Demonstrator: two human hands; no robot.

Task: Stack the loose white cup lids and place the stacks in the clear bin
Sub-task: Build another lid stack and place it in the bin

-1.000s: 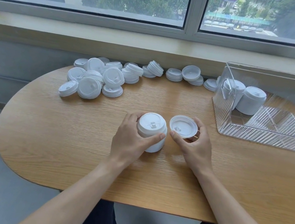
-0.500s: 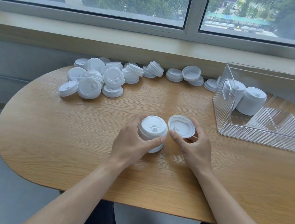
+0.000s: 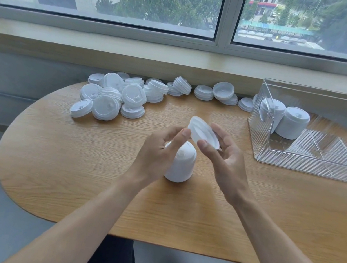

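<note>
Lid pinched by both hands' fingers above stack; loose lids behind, bin right.

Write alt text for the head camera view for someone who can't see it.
Both hands hold a single white cup lid tilted above a lid stack standing on the oval wooden table. Loose lids lie piled by the window; a clear bin at right holds two stacks.
</note>
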